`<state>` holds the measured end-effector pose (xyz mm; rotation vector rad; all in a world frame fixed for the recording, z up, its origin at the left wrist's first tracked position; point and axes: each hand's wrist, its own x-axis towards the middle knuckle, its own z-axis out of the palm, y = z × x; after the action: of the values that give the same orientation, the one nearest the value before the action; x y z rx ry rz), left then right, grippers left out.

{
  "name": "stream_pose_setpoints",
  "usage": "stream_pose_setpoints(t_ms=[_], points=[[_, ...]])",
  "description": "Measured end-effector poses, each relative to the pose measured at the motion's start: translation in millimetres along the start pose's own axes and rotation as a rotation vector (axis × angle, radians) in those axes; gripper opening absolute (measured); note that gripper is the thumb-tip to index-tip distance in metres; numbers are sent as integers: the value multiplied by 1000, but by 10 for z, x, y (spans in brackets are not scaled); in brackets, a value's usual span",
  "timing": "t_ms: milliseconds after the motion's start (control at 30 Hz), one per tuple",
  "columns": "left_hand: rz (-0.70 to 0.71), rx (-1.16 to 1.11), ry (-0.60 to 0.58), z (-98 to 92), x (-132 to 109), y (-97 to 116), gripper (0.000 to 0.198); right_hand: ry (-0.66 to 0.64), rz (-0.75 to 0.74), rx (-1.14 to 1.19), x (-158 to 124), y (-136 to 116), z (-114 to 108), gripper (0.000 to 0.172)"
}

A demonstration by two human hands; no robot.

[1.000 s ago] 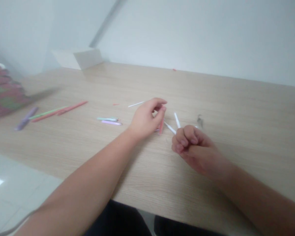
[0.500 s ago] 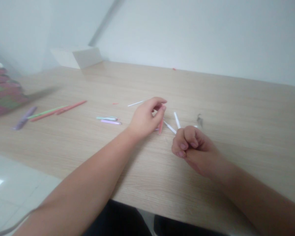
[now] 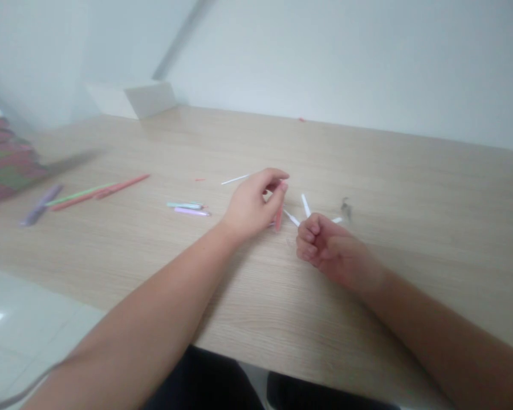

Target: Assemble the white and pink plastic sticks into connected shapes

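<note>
From the head-worn camera, looking forward and down, 2 bare forearms reach in from the bottom corners onto a pale oak-grain wooden table [image 3: 367, 159].

The left hand [image 3: 252, 202] is pinched closed, its thumb and fingertips meeting on the upper end of a slim pink plastic stick [image 3: 277, 219], which hangs down from the fingers and just above the tabletop. The fingers hide the top of the stick. The right hand [image 3: 325, 247] is curled into a closed fist just beside it, knuckles up; whether it grips anything inside cannot be made out.

Between and around the 2 hands lie 4 thin white plastic sticks. One [image 3: 235, 179] pokes out past the left hand, and 3 others [image 3: 305, 205] fan out near the right fist. Their inner ends are hidden behind the hands, so it is hard to tell whether they join. A small grey curled scrap [image 3: 346, 208] lies just beyond the fist; it is too blurred to identify.

Further left lie a mint-green stick [image 3: 184, 205] and a lilac stick [image 3: 192, 211], side by side. Beyond them are long salmon-pink straws [image 3: 119, 185], a green straw [image 3: 79, 195] and a blurred purple piece [image 3: 40, 205]. A pink-and-green stacked object [image 3: 8, 156] is cut off by the left edge. A white card box [image 3: 130, 99] stands against the wall at the far table edge. Dark trousers [image 3: 200, 381] and white floor tiles [image 3: 25, 336] show below the table.
</note>
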<state>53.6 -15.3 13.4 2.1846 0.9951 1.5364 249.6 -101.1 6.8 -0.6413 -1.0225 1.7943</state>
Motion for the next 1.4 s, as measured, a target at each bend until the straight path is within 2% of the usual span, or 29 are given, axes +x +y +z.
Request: stream_pose_setpoints(t_ms=[133,300,533,767,1033,1400], points=[[14,3,7,-1,-1,5,21,0,43,100,25,-51,-45,36],[-4,16,-4,-3,-1,3,22,90,-12,-11,33,-46,-10,53],[-12,9,-1,-1,-2,-1,23,91,-6,-157,30,23,-24,48],[-16,5,-11,5,-1,0,24,111,-40,-24,107,98,-128,55],[2,0,-10,19,-4,1,22,206,-86,-147,168,113,-234,36],[22,-6,16,8,-10,47,22,295,-170,-321,191,162,-249,36]])
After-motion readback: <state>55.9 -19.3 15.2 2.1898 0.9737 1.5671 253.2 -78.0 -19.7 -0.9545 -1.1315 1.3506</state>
